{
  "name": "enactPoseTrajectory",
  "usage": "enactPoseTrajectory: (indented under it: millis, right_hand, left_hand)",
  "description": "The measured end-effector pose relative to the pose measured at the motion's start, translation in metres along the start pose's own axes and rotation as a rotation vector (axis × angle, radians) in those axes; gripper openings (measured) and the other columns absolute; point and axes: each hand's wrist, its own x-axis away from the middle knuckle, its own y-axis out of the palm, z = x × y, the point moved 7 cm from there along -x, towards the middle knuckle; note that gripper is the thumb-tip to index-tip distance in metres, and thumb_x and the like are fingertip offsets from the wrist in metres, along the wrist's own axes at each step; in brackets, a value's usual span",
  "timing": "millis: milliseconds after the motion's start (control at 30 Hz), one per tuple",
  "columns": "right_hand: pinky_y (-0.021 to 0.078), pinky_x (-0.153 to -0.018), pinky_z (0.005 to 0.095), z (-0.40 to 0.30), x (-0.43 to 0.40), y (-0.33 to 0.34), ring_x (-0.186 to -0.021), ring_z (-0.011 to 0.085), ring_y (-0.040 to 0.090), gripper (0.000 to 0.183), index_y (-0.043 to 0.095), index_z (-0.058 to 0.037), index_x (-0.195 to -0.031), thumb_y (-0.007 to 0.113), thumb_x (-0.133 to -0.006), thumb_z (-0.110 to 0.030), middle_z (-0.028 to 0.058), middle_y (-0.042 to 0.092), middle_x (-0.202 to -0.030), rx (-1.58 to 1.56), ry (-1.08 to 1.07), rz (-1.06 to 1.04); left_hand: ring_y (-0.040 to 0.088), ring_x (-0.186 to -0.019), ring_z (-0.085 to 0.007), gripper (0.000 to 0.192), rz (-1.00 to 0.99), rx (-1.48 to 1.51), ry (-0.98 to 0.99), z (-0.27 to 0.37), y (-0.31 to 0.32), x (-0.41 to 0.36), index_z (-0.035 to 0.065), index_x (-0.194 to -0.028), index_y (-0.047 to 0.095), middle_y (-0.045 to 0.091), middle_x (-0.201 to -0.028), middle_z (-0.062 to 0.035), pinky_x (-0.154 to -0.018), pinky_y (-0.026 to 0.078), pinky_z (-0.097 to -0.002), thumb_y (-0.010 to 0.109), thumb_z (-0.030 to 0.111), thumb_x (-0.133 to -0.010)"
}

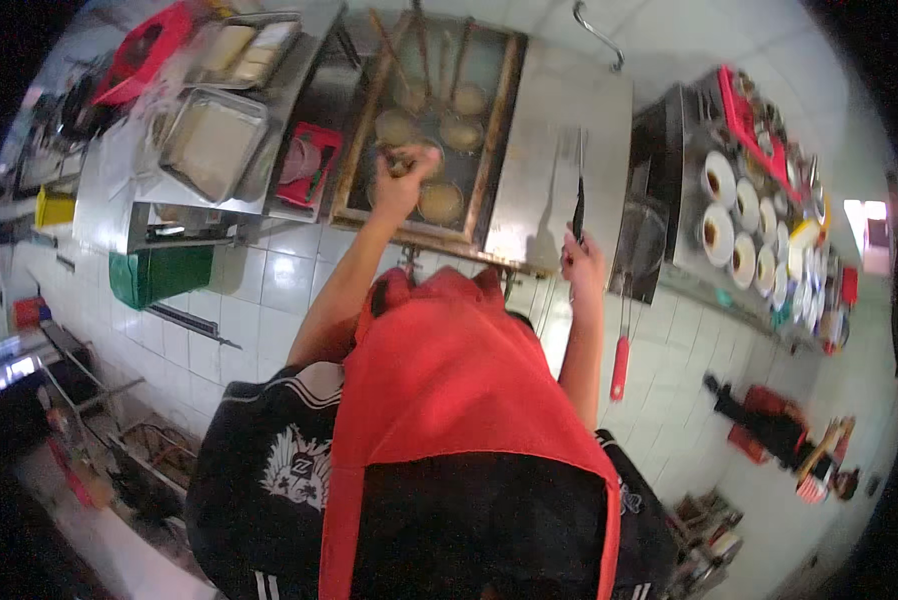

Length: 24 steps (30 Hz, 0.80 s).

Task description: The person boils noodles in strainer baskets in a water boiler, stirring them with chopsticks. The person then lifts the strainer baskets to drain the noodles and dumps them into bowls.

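Observation:
My left hand (406, 178) is over a rectangular boiling vat (350, 176), its fingers curled. Blur hides whether anything is between them. Several round strainers sit in the cloudy water, some with long handles leaning against the far side. One round strainer (440, 204) with pale contents, perhaps noodles, lies just right of my left wrist. My right hand (585, 262) grips a long utensil with a black handle (579, 206) and a thin metal end, pointing away from me. It is held above the steel counter (561, 97), where a shadow falls.
Left of the vat are a metal tray (214, 142) of pale contents and a red basket (310, 165). A red-handled strainer (621, 367) hangs at the right. Farther right, several white bowls (717, 234) with dark sauce line a counter. Another person (786, 439) is in the background.

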Motion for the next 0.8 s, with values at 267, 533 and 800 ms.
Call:
enactPoseTrajectory:
  millis: [267, 533, 800]
  right_hand:
    - [0.0247, -0.041, 0.0185, 0.013, 0.016, -0.041, -0.047, 0.0028, 0.035, 0.024, 0.057, -0.0008, -0.103, 0.048, -0.089, -0.018, -0.0035, 0.041, -0.058, 0.054, 0.083, 0.065]
    - [0.0461, -0.060, 0.0361, -0.025, 0.009, 0.089, -0.067, 0.0276, 0.061, 0.035, 0.057, 0.0012, -0.107, 0.050, -0.075, -0.014, 0.0200, 0.063, -0.077, 0.848, -0.310, -0.430]
    - [0.0487, -0.067, 0.0395, 0.043, -0.081, 0.176, -0.077, 0.0345, 0.061, 0.023, 0.063, -0.0037, -0.088, 0.058, -0.070, -0.017, 0.0194, 0.062, -0.077, 1.297, -0.442, -0.421]
  left_hand:
    - [0.033, -0.050, -0.0093, 0.034, -0.518, -0.320, 0.425, 0.046, 0.038, 0.067, 0.0022, -0.056, 0.037, 0.036, -0.052, -0.0015, -0.045, 0.026, -0.0265, 0.061, 0.009, -0.079]
    - [0.036, -0.054, -0.0048, 0.027, -0.039, 0.072, 0.093, -0.015, 0.008, 0.001, 0.0037, -0.062, 0.044, 0.038, -0.055, 0.0042, -0.047, 0.030, -0.0222, 0.058, 0.014, -0.083]
    - [0.035, -0.052, -0.0072, 0.031, -0.274, -0.194, 0.432, 0.027, 0.048, 0.069, 0.0030, -0.059, 0.040, 0.036, -0.054, 0.0012, -0.044, 0.028, -0.0238, 0.062, 0.012, -0.080]
